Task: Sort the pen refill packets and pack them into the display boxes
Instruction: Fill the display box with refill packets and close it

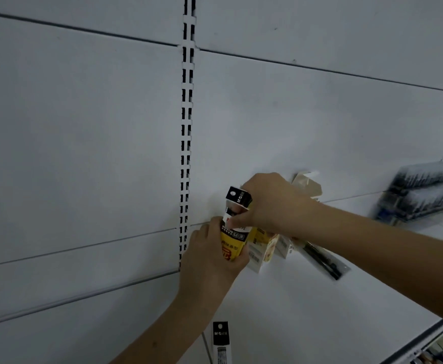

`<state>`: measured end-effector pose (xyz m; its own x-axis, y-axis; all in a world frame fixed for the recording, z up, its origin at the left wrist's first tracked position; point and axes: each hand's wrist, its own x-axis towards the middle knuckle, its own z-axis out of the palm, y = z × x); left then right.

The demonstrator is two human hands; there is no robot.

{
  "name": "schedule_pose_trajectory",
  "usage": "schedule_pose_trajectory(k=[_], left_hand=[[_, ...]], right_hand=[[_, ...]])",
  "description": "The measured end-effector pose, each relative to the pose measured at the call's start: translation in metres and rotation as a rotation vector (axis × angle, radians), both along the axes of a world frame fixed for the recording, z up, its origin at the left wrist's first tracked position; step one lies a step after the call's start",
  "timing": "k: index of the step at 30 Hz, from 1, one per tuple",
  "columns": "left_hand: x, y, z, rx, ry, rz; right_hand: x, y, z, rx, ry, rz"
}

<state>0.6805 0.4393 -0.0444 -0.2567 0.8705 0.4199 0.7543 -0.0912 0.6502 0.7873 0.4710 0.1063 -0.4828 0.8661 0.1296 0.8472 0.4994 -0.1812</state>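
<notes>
My left hand (209, 256) grips a yellow display box (231, 245) standing upright on the white shelf (307, 298). My right hand (270, 203) pinches a refill packet with a black header card (238, 197) that sticks out of the box's top. A second yellow and white box (263, 248) lies just right of it, partly under my right wrist. A clear packet of black refills (322, 261) lies flat on the shelf beyond that. Another packet with a black header (220, 342) hangs at the bottom edge of the view.
A stack of clear refill packs (420, 193) sits at the far right of the shelf. An opened cardboard flap (307, 183) stands behind my right hand. A slotted upright (186, 127) runs down the white back panel. The shelf's front edge (414, 342) is at the lower right.
</notes>
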Motion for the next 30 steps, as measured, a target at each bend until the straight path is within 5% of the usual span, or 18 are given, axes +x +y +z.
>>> schedule_pose_trajectory(k=[14, 20, 30], left_hand=[[-0.001, 0.006, -0.011, 0.061, -0.122, -0.076], [-0.009, 0.007, -0.004, 0.136, -0.35, -0.122], [-0.017, 0.0, 0.001, 0.218, -0.554, -0.532]], right_hand=[[0.002, -0.003, -0.004, -0.187, -0.067, 0.054], [0.035, -0.013, -0.031, 0.308, 0.518, -0.16], [0.019, -0.022, -0.098, -0.065, 0.936, 0.045]])
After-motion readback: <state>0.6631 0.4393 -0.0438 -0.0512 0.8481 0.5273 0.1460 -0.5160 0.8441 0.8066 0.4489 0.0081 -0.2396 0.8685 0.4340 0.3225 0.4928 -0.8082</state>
